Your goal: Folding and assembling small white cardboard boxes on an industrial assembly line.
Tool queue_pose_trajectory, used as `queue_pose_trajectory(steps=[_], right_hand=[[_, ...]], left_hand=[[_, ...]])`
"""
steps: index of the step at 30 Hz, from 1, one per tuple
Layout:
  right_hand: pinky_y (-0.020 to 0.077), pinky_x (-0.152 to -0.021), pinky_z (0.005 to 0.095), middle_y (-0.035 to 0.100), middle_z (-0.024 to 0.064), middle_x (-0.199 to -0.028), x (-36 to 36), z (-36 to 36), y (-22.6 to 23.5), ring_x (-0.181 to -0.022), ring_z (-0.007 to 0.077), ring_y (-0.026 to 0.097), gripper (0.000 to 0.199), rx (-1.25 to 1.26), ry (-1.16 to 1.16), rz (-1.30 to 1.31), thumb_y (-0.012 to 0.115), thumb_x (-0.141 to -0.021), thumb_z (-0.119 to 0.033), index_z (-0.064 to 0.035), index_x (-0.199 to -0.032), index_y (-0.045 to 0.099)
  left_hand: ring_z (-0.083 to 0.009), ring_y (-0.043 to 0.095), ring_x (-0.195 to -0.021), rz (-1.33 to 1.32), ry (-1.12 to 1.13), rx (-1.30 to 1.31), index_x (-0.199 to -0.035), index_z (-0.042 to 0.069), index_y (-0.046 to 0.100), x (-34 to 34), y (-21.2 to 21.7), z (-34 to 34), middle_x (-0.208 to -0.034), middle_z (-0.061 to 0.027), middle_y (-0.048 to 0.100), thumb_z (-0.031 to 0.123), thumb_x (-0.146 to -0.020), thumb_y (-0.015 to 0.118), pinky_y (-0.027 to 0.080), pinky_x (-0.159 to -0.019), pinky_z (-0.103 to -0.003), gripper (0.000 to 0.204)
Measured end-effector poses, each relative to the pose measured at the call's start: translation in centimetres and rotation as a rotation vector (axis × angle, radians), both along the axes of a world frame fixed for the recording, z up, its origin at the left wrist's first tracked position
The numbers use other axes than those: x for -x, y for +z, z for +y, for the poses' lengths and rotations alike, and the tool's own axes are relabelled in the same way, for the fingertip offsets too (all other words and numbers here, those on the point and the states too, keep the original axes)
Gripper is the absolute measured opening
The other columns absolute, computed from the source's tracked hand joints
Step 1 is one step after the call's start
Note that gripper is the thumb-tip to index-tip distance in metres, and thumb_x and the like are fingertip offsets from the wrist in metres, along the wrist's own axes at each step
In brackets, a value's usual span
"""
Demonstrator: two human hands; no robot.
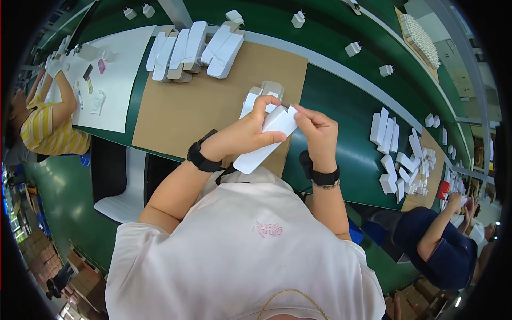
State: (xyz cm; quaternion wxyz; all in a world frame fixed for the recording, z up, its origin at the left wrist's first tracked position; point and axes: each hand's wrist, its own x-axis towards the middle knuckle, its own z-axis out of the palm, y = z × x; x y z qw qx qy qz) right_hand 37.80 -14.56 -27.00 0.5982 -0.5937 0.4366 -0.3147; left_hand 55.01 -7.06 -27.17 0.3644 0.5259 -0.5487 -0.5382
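Observation:
A small white carton (262, 152) is tilted in front of my chest, over the near edge of the cardboard sheet. My left hand (255, 121) is wrapped round its body, thumb across the front face. With finger and thumb, my right hand (319, 128) pinches a flap at the carton's upper end. Just beyond my left hand, a few flat white cartons (249, 100) with brown insides lie on the sheet, partly hidden by the hand and the held carton.
Bundles of flat white cartons (224, 50) lie at the back of the brown cardboard sheet (176, 114). White boxes (389, 133) are piled on the green table to the right. White chargers (298, 20) stand on the raised ledge behind. Other people work at the far left and right.

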Motion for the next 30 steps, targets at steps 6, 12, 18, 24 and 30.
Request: queue_pose_trajectory(steps=[6, 12, 18, 24, 30], right_hand=[[0.0453, -0.081, 0.0251, 0.060, 0.0121, -0.109, -0.4, 1.4, -0.4, -0.091, 0.0133, 0.057, 0.028, -0.127, 0.041, -0.245, 0.059, -0.081, -0.003, 0.0041, -0.108, 0.060], [0.0456, -0.079, 0.0248, 0.058, 0.0109, -0.112, 2.8, -0.1, -2.6, -0.088, 0.0118, 0.056, 0.048, -0.119, 0.038, -0.060, 0.064, -0.075, 0.000, 0.0020, -0.121, 0.051], [0.0473, -0.078, 0.0291, 0.062, 0.0124, -0.098, 20.4, -9.5, -4.8, -0.085, 0.0181, 0.059, 0.032, 0.347, -0.882, 0.157, 0.061, -0.080, -0.006, 0.0044, -0.110, 0.056], [0.0475, -0.072, 0.0235, 0.061, 0.0074, -0.091, 9.3, -4.7, -3.9, -0.080, 0.0116, 0.058, 0.040, 0.171, -0.409, 0.218, 0.061, -0.083, -0.012, -0.0105, -0.122, 0.051], [0.0471, -0.066, 0.0227, 0.062, 0.0089, -0.095, -0.2, 0.2, -3.7, -0.073, 0.0078, 0.057, 0.049, 0.136, 0.035, 0.238, 0.064, -0.083, -0.018, -0.0096, -0.128, 0.046]], left_hand=[[-0.0268, 0.057, -0.089, 0.043, 0.065, -0.032, -0.127, 0.005, 0.017, -0.1, -0.9, -0.3, -0.099, -0.0238, 0.052, 0.030, -0.084, 0.059, 0.045, -0.075, -0.033, 0.066], [-0.0302, 0.056, -0.090, 0.181, 0.080, -0.064, -0.127, 0.003, 0.022, 0.5, -2.9, -0.3, -0.102, -0.0248, 0.053, 0.029, -0.081, 0.064, 0.045, -0.075, -0.037, 0.067], [-0.0361, 0.060, -0.086, -0.621, 0.416, -0.172, -0.111, -0.002, 0.048, -2.2, -7.2, -0.7, -0.093, -0.0229, 0.061, 0.031, -0.066, 0.075, 0.047, -0.073, -0.040, 0.061], [-0.0326, 0.062, -0.073, -0.670, 0.471, -0.060, -0.093, -0.001, 0.056, -1.3, -6.0, -0.7, -0.078, -0.0192, 0.063, 0.024, -0.067, 0.075, 0.048, -0.066, -0.038, 0.041], [-0.0265, 0.058, -0.059, -0.349, 0.410, -0.018, -0.080, 0.001, 0.053, 1.6, -0.8, -0.5, -0.067, -0.0152, 0.059, 0.017, -0.071, 0.071, 0.045, -0.054, -0.034, 0.026]])
